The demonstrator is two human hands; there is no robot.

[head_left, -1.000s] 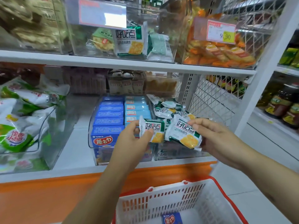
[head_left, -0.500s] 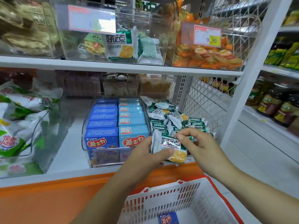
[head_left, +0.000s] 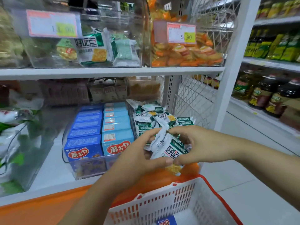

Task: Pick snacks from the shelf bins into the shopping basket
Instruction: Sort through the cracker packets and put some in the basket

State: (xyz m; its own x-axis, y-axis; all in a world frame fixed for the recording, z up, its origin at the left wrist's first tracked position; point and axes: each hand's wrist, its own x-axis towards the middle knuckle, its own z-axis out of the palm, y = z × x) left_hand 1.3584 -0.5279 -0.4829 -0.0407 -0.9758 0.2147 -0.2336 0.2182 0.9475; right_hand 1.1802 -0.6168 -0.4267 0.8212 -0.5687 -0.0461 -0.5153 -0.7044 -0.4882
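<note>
My left hand and my right hand meet in front of the lower shelf, both pinching a small bunch of white-and-green cracker packets. The packets hang just above the near rim of the white shopping basket with red trim. A blue snack box lies on the basket's floor. Behind my hands, a clear bin holds a heap of the same cracker packets. How many packets my hands hold is unclear.
Blue boxes fill a clear bin left of the packets. Upper shelf bins hold crackers and orange snacks. Green-white bags sit at the left. A white shelf post stands right, with bottles beyond. An orange edge runs below the shelf.
My hands came together from two separate packets into one bunch, then moved down and toward me, from over the bin to just above the basket's rim.
</note>
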